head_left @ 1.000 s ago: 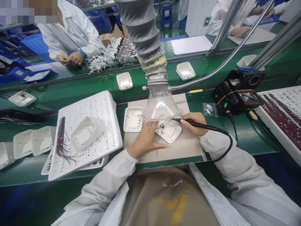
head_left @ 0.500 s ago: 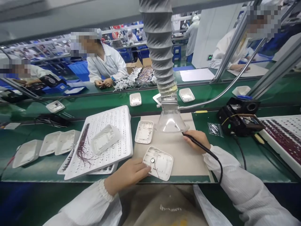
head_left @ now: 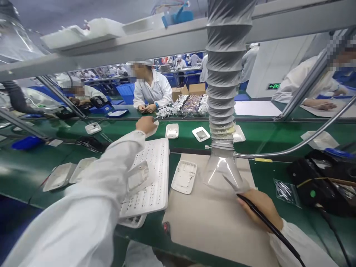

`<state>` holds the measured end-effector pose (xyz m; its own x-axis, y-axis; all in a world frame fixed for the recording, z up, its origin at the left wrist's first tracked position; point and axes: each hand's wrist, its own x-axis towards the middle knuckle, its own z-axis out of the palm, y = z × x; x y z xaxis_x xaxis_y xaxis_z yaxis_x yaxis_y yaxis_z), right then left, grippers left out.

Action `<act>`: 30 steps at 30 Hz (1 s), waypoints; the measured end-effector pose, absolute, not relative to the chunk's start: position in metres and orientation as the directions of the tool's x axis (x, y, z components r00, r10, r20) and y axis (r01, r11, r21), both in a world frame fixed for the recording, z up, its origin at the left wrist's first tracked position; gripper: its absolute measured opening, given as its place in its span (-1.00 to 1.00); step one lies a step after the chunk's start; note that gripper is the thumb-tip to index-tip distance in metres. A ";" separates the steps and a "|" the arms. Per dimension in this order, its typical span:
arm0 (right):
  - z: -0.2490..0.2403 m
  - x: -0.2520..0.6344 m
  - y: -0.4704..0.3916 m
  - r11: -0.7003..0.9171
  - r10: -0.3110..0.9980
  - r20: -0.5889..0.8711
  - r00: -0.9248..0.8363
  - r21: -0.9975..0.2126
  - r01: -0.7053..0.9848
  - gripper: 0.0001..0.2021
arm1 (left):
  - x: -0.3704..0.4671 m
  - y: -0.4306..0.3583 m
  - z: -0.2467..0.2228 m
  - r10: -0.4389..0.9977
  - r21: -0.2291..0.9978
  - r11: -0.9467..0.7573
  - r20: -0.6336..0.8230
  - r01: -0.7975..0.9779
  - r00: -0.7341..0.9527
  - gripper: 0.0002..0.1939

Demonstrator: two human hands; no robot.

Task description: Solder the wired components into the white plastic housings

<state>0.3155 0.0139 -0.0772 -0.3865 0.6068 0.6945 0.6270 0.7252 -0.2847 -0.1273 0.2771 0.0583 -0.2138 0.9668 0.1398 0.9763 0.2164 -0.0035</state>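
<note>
Head view: L hand (head_left: 146,124) grip holds white part; R hand (head_left: 258,207) grips soldering iron (head_left: 267,222).

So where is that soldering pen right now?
In the head view the soldering pen is at the lower right, held in the right hand on the beige mat, its tip just under the clear funnel.

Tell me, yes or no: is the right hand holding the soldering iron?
Yes, the right hand grips the black soldering iron like a pen, its tip pointing at the clear fume hood.
</note>
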 end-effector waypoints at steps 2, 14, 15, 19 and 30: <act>-0.075 0.314 0.016 0.732 0.607 0.685 -0.402 -0.286 0.618 -0.82 | -0.128 0.312 0.039 0.956 -0.004 0.273 0.113 0.962 -0.270 -0.63; -0.075 0.309 0.019 0.739 0.636 0.661 -0.397 -0.373 0.561 -0.61 | -0.087 0.390 -0.028 0.971 0.034 0.227 -0.087 0.973 -0.223 -0.27; -0.076 0.310 0.019 0.740 0.635 0.662 -0.397 -0.376 0.557 -0.60 | -0.080 0.388 -0.028 0.974 0.040 0.216 -0.085 0.976 -0.212 -0.22; -0.080 0.311 0.018 0.731 0.650 0.649 -0.396 -0.393 0.557 -0.59 | -0.061 0.373 -0.001 0.997 0.097 0.080 0.005 0.992 -0.081 -0.16; -0.087 0.322 0.020 0.674 0.658 0.650 -0.380 -0.284 0.682 -0.93 | -0.025 0.034 0.042 0.708 0.442 -0.600 -0.094 0.666 0.700 -0.29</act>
